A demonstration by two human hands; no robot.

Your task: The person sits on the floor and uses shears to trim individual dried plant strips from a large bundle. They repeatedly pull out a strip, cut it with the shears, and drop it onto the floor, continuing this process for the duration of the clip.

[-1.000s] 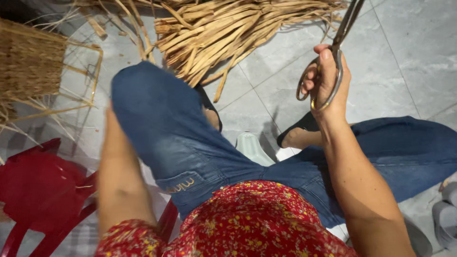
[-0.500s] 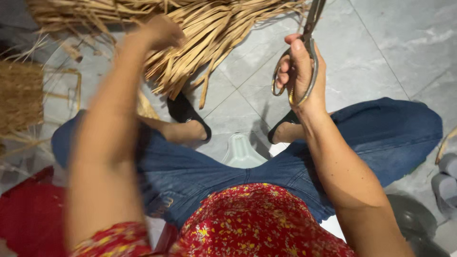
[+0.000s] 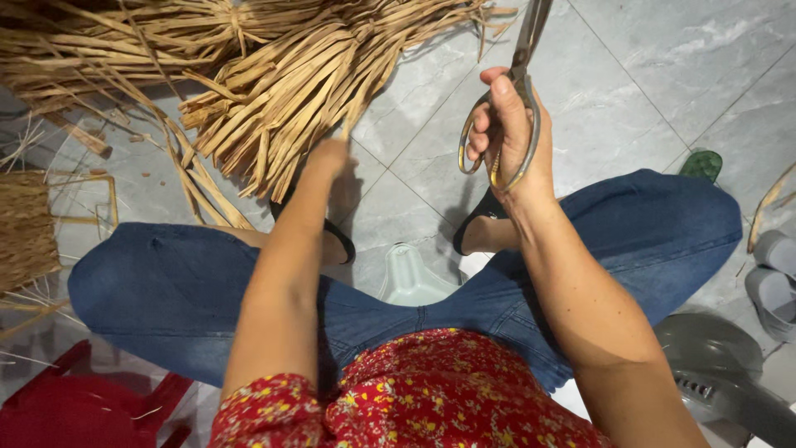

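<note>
Now the left hand (image 3: pixel 327 158) has dropped to the straw bundle (image 3: pixel 290 91).

The left hand (image 3: pixel 327 158), low by the knee a second ago and up at eleven o'clock among the dry straw strips (image 3: pixel 290 91) half a second ago, now sits lower and nearer centre, touching the bundle's cut ends. The right hand (image 3: pixel 510 137) with the metal scissors (image 3: pixel 506 99) shifts slightly toward centre. The woven basket (image 3: pixel 25 224) slides toward nine o'clock.
</note>
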